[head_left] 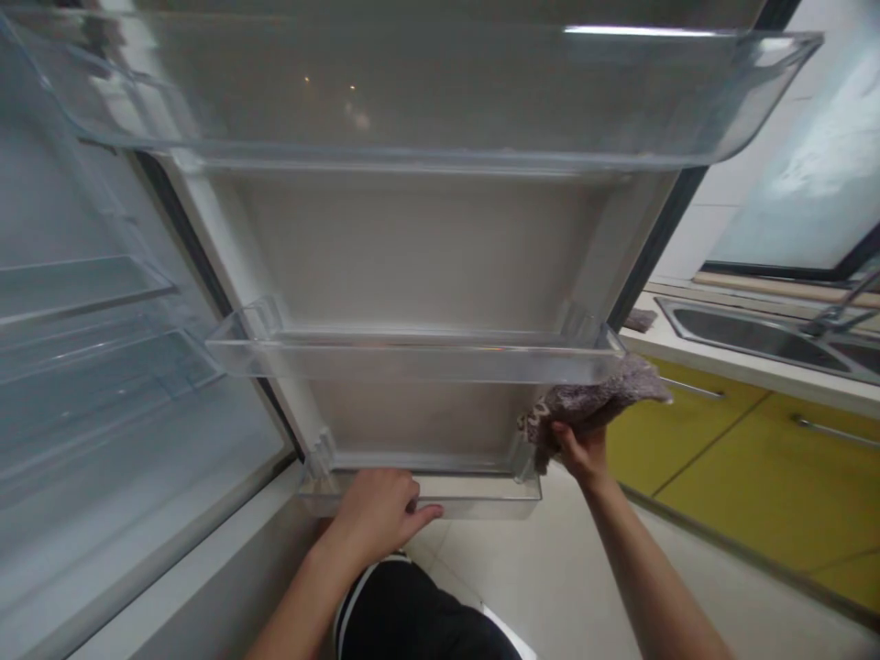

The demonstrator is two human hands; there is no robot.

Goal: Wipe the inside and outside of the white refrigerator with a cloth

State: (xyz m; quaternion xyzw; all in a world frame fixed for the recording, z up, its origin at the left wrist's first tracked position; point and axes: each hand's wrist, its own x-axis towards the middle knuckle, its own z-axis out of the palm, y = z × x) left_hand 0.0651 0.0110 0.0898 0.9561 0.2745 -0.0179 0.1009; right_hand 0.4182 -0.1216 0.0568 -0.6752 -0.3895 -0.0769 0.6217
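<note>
In the head view an open fridge door [426, 257] with clear plastic bins faces me. My left hand [385, 513] lies over the front rim of the lowest door bin [488, 507], its fingers curled over and its thumb on the outside. A greyish-purple towel cloth [605, 394] is bunched in my right hand [579, 451], which is closed around it. That cloth sits at the door's right edge, just below the right end of the middle door bin [426, 359].
A large clear bin [440, 101] spans the door's top. Fridge shelves [82, 289] stand at left. On the right are yellow cabinets [776, 477], a counter with a metal sink [749, 335], and another folded cloth [640, 319]. Pale floor tiles [543, 559] lie below.
</note>
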